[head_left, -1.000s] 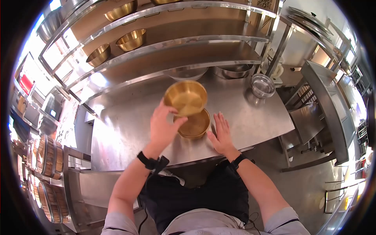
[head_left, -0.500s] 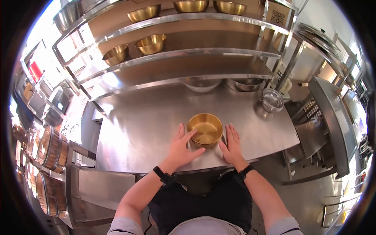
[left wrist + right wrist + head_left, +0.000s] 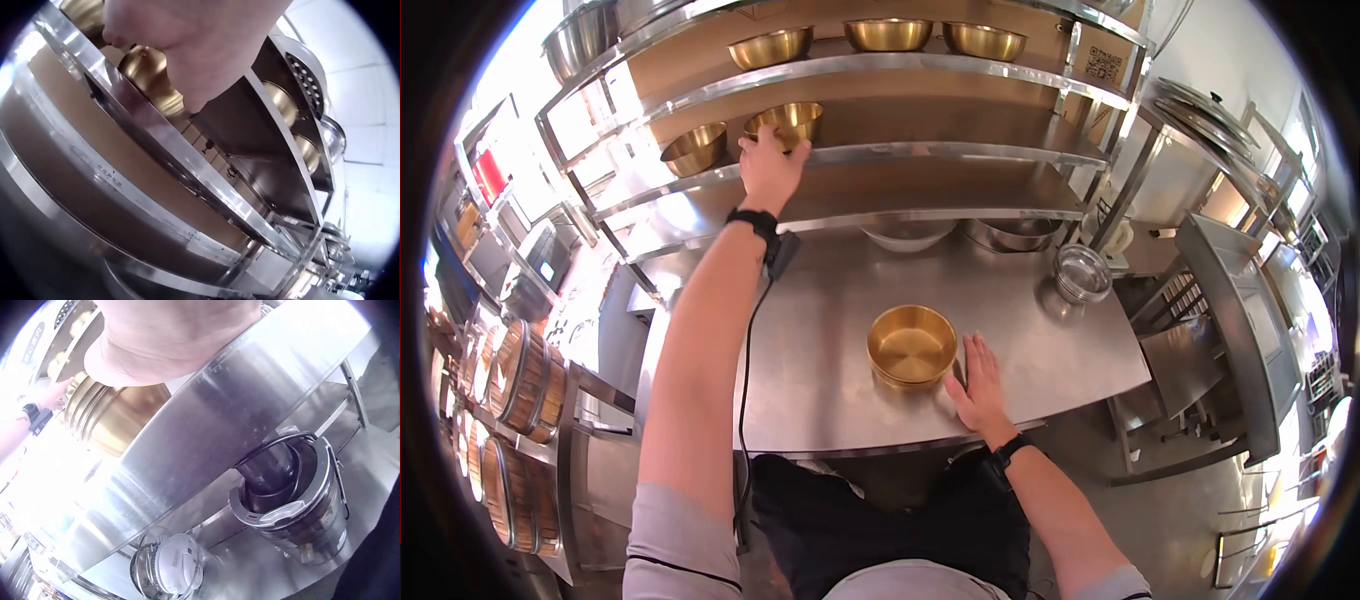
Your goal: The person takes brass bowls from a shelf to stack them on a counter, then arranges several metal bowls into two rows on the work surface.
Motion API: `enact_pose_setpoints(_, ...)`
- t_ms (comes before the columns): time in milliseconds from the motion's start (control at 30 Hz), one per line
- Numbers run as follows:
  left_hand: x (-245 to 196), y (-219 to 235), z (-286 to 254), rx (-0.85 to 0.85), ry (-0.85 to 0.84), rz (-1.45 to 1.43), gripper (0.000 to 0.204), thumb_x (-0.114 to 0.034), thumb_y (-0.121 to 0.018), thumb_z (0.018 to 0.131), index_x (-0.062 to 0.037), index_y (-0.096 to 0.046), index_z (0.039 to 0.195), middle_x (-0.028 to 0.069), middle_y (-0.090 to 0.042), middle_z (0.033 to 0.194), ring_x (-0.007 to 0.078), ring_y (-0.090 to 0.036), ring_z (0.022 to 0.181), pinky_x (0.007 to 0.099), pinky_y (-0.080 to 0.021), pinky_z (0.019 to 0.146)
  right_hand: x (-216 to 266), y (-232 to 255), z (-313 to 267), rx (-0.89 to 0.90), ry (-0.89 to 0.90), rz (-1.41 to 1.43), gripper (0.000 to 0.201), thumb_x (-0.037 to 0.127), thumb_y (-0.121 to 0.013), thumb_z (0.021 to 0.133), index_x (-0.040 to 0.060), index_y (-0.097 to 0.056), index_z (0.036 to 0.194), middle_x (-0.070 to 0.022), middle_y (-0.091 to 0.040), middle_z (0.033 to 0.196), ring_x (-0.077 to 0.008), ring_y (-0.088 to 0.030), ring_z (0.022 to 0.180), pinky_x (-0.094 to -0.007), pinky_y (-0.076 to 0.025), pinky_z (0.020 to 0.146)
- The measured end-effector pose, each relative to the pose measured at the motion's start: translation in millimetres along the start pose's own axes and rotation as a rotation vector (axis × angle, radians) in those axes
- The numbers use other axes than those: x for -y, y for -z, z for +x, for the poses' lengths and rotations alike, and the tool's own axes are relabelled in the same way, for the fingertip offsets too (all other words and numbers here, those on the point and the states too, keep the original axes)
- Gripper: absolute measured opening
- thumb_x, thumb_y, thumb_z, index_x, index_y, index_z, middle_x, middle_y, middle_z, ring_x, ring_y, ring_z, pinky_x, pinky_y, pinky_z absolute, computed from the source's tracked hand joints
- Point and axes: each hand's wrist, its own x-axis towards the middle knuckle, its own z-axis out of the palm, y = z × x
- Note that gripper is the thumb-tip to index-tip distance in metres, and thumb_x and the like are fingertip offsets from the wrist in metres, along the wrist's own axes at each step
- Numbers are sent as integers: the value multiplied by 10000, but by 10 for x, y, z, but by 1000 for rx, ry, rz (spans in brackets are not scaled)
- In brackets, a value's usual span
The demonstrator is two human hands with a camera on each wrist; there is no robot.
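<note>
A nested stack of gold bowls point(image 3: 912, 345) stands upright near the table's front edge; several stacked rims show in the right wrist view point(image 3: 106, 412). Beside its right side lies the right hand point(image 3: 983, 395), fingers straight, thumb close to the lower wall; contact is unclear. The left hand point(image 3: 770, 175) reaches up to the middle shelf and grips a gold bowl point(image 3: 800, 118) by its front, fingers at the left and thumb at the right. In the left wrist view that bowl point(image 3: 150, 72) shows between fingers and thumb, partly covered by the left hand point(image 3: 187, 44).
Another gold bowl point(image 3: 695, 150) sits left on that shelf, with several more on the shelf above point(image 3: 887, 35). Clear bowls point(image 3: 1082, 273) stand at the table's right; a metal bowl point(image 3: 1012, 235) is at the back. Shelf edges point(image 3: 940, 155) cross above the table point(image 3: 820, 350).
The left hand first lowered a gold bowl onto the stack, then let go and moved up and left to a shelf bowl. The right hand has stayed beside the stack.
</note>
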Motion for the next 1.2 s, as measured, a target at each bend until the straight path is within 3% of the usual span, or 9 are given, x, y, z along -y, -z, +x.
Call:
enact_pose_setpoints(100,28,-39,44,-72,-14,-20,488,-482,-783,900,-37,-710,1086,227,-759,1032,423,-723,1010,499,-566,885,-27,-23,-6,-27,19,10,873,564,-569,1002,-10,-328,1614,-326,-316,1654,-471,-290,1548,-555,-200,1274)
enact_pose_setpoints(333,-599,785,-1432,117,-152,-479,297,-235,-876,837,-42,-698,978,143,-741,960,350,-724,943,416,-558,848,-80,-78,-5,-62,47,33,869,575,-553,1009,-20,-339,1606,-335,-333,1641,-482,-309,1532,-559,-214,1266)
enact_pose_setpoints(567,-802,1023,-2912,589,-22,-596,301,-208,-885,799,-72,-674,964,183,-717,1216,373,-676,1086,453,-540,931,-72,-56,8,-37,63,42,866,566,-550,1010,-25,-336,1605,-339,-343,1633,-482,-326,1525,-566,-217,1261)
enact_pose_setpoints(767,-744,965,-3164,530,-147,-512,320,-240,-872,827,-68,-679,1016,240,-626,1442,483,-512,1404,499,-475,1078,-25,-29,-12,-50,66,60,883,547,-574,998,-31,-315,1612,-336,-358,1625,-482,-336,1520,-568,-227,1256)
enact_pose_setpoints(833,-671,936,-3248,623,-172,-445,445,-298,-870,834,-89,-672,1173,278,-550,1510,500,-445,1458,529,-438,1124,-27,-21,0,-40,67,66,889,543,-583,992,-24,-306,1619,-331,-360,1626,-485,-334,1520,-568,-228,1256)
enact_pose_setpoints(967,-658,1220,-3081,698,-5,-513,815,-375,-873,833,-141,-508,1523,322,-401,1617,528,-372,1502,567,-356,1202,-38,-38,11,-7,50,59,899,548,-589,985,-11,-301,1626,-323,-353,1634,-493,-331,1516,-563,-228,1256)
enact_pose_setpoints(1000,-566,1269,-2952,723,-2,-503,999,-397,-855,852,-106,-317,1642,338,-325,1651,518,-310,1539,555,-304,1237,-10,-2,8,-1,47,66,900,552,-588,985,-9,-300,1627,-321,-350,1636,-495,-332,1514,-562,-228,1257)
enact_pose_setpoints(1067,-112,1007,-2574,445,-162,-443,982,-422,-818,878,-34,-318,1629,283,-335,1666,496,-263,1562,526,-290,1253,21,15,26,-1,43,72,901,559,-583,986,-8,-302,1627,-320,-348,1638,-496,-336,1510,-560,-228,1257)
enact_pose_setpoints(1200,626,827,-1060,-35,-92,-167,868,-359,-733,961,24,-304,1612,345,-326,1639,525,-284,1534,565,-280,1242,26,8,29,-4,42,72,901,574,-571,989,-10,-308,1623,-320,-345,1639,-494,-343,1504,-557,-229,1258)
